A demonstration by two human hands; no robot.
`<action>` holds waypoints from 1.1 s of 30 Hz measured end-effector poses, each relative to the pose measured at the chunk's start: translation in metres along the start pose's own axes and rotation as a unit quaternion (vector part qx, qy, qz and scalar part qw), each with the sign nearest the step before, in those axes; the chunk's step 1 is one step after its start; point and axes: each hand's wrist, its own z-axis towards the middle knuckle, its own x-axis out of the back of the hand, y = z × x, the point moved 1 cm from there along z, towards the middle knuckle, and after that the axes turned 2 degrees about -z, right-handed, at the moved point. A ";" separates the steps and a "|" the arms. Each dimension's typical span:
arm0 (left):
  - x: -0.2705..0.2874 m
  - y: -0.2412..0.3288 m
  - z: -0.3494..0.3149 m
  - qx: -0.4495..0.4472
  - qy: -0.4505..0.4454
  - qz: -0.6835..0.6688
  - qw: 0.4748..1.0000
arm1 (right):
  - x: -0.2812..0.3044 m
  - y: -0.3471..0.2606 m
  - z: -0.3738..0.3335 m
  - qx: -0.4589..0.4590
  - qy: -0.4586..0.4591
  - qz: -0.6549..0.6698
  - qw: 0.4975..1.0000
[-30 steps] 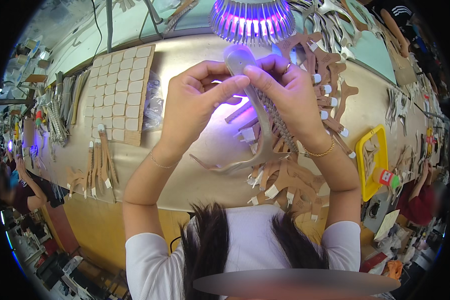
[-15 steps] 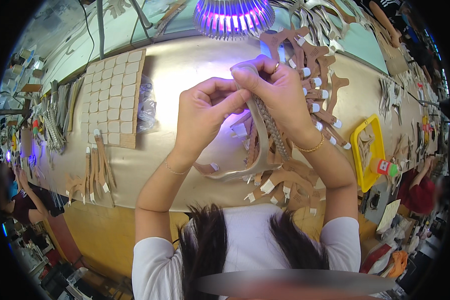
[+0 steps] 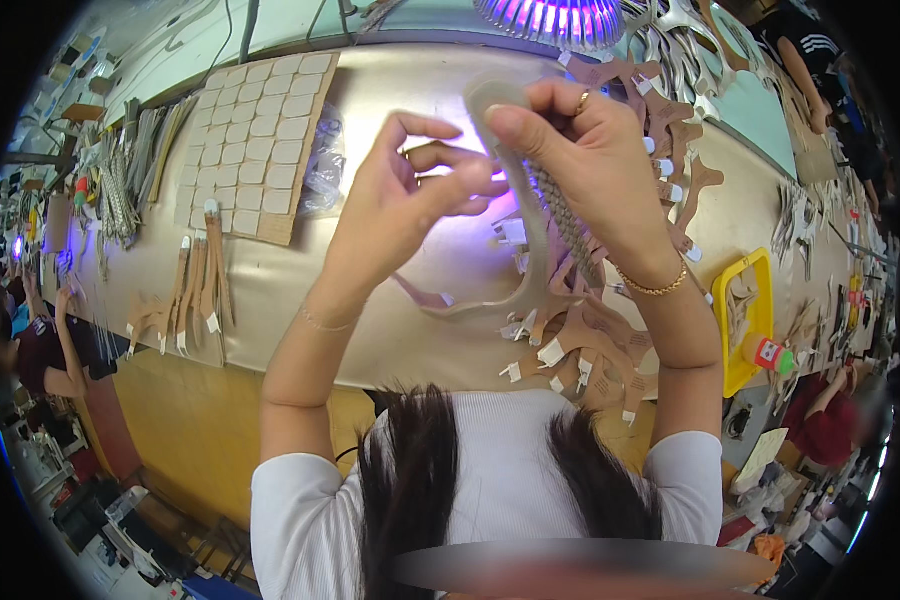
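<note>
My right hand (image 3: pixel 590 145) pinches the upper end of a beige strap piece (image 3: pixel 528 225), which looks like a sandal upper, between thumb and forefinger. A braided band (image 3: pixel 567 222) hangs beside its smooth strip, and the lower part curves away toward the left over the table. My left hand (image 3: pixel 410 195) is just left of the strap with fingers bent and spread, slightly blurred. Its fingertips come close to the strap; whether they touch it I cannot tell. Behind and below my right hand lie several brown strap pieces (image 3: pixel 610 335) with white tabs.
A lamp (image 3: pixel 553 18) glows violet above the table. Left are a board of beige squares (image 3: pixel 253 140), a plastic bag (image 3: pixel 325 175) and brown strips (image 3: pixel 185 285). Right stand a yellow basket (image 3: pixel 721 330) and a green-capped bottle (image 3: pixel 770 354). Other people (image 3: pixel 50 352) are at both sides.
My left hand has come away from the strap's upper end and its fingers have spread. The right hand still pinches the strap. The whole view has shifted, with the lamp now further right.
</note>
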 end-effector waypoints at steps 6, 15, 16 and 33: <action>0.010 -0.013 -0.075 -0.025 -0.214 0.336 0.917 | -0.016 -0.029 -0.006 0.038 0.012 -0.001 0.999; 0.080 0.017 -0.149 0.120 0.003 0.426 0.897 | -0.085 0.045 0.051 -0.089 -0.145 0.029 0.985; 0.093 0.013 -0.147 0.104 -0.012 0.470 0.876 | -0.094 0.064 0.054 -0.140 -0.168 0.018 0.976; 0.341 0.027 -0.176 0.116 0.394 0.745 0.526 | -0.093 0.090 0.050 -0.058 -0.167 -0.166 0.970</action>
